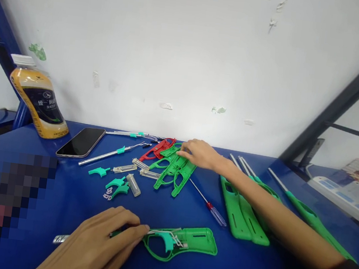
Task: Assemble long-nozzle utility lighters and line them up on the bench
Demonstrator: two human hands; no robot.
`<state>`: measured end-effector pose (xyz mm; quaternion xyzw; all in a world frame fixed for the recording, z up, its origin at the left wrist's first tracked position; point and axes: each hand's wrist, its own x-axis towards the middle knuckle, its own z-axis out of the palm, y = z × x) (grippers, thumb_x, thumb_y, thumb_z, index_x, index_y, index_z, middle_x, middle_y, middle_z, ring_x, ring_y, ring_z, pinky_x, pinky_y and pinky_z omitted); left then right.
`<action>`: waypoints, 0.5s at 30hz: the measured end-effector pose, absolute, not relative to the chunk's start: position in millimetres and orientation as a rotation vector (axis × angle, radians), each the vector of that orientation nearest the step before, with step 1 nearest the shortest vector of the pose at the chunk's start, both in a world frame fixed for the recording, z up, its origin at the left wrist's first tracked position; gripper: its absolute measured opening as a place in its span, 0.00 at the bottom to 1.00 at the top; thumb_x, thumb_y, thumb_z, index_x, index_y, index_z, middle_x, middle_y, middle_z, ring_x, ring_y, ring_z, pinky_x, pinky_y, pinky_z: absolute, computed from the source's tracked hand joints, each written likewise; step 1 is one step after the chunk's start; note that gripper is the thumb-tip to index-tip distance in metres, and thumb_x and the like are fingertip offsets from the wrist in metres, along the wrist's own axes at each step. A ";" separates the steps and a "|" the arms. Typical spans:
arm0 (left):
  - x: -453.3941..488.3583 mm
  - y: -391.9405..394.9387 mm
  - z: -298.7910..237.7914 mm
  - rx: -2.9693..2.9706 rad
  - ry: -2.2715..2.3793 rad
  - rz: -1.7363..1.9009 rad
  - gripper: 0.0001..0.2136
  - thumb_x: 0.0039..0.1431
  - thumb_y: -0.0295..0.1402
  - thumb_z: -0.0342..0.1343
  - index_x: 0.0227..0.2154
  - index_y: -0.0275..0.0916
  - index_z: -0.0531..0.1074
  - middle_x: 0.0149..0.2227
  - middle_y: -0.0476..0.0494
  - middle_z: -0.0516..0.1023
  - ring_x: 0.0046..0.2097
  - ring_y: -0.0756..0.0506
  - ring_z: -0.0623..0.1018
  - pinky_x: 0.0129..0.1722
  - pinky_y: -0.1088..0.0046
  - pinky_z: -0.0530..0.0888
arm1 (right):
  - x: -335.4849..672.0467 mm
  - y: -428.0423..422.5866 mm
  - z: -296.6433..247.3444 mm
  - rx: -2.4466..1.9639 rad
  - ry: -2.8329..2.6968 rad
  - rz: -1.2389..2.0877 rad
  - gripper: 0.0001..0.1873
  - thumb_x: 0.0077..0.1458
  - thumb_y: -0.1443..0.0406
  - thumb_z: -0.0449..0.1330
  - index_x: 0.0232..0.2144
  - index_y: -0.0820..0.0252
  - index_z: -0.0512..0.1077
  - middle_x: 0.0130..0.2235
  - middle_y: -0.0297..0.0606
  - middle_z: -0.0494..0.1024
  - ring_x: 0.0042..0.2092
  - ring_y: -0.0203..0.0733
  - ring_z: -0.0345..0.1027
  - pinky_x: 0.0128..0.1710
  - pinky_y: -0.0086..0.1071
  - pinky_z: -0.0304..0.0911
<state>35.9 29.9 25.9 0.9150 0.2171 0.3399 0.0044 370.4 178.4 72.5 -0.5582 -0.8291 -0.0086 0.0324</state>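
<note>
Near the front edge, my left hand (102, 239) is closed over the nozzle end of a green lighter casing half (200, 241). A teal trigger (167, 241) and white wires lie inside that half. The metal tube (60, 239) sticks out left of the hand. My right hand (201, 153) reaches across to a pile of green casing halves (175, 169), its thumb and fingers bent together at the upper edge of one; the fingertips are partly hidden. A red casing half (157, 149) lies beside the pile.
Loose teal triggers (118, 184), clear fuel tanks (133, 185) and metal tubes (107, 156) lie left of the pile. A screwdriver (217, 214) and assembled-looking green lighters (238, 213) are at right, partly under my forearm. A phone (81, 142) and bottle (40, 98) stand farther left.
</note>
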 end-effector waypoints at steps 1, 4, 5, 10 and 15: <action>35.7 29.8 25.3 2.858 0.683 1.062 0.14 0.83 0.31 0.48 0.54 0.47 0.80 0.46 0.50 0.86 0.45 0.50 0.87 0.51 0.81 0.80 | 370.7 179.5 71.9 -1.712 -2.544 0.000 0.21 0.73 0.55 0.67 0.62 0.57 0.75 0.62 0.45 0.78 0.56 0.50 0.78 0.55 0.50 0.78; 34.1 29.9 21.7 2.836 0.696 1.053 0.14 0.83 0.32 0.48 0.54 0.48 0.80 0.46 0.51 0.86 0.45 0.50 0.86 0.49 0.82 0.80 | 372.9 182.6 70.7 -1.690 -2.507 0.094 0.21 0.73 0.55 0.67 0.62 0.57 0.75 0.62 0.45 0.78 0.56 0.50 0.79 0.55 0.50 0.78; 33.1 30.1 20.0 2.836 0.699 1.042 0.14 0.83 0.32 0.48 0.54 0.48 0.80 0.46 0.51 0.86 0.45 0.50 0.86 0.50 0.82 0.79 | 373.8 183.3 70.7 -1.682 -2.490 0.127 0.21 0.73 0.55 0.67 0.62 0.57 0.75 0.62 0.45 0.78 0.56 0.50 0.79 0.55 0.50 0.78; 26.6 32.0 10.3 2.841 0.748 0.933 0.15 0.84 0.34 0.48 0.63 0.52 0.76 0.51 0.51 0.84 0.49 0.51 0.85 0.55 0.83 0.77 | 376.5 182.2 77.4 -1.619 -2.354 0.281 0.21 0.73 0.55 0.67 0.61 0.57 0.75 0.61 0.45 0.79 0.56 0.50 0.79 0.55 0.50 0.78; 21.6 32.7 3.9 2.860 0.767 0.864 0.18 0.84 0.33 0.47 0.66 0.53 0.75 0.52 0.49 0.84 0.51 0.49 0.85 0.55 0.80 0.79 | 377.9 174.5 99.4 -1.541 -2.119 0.416 0.21 0.73 0.55 0.67 0.61 0.57 0.75 0.61 0.45 0.79 0.56 0.50 0.79 0.55 0.50 0.78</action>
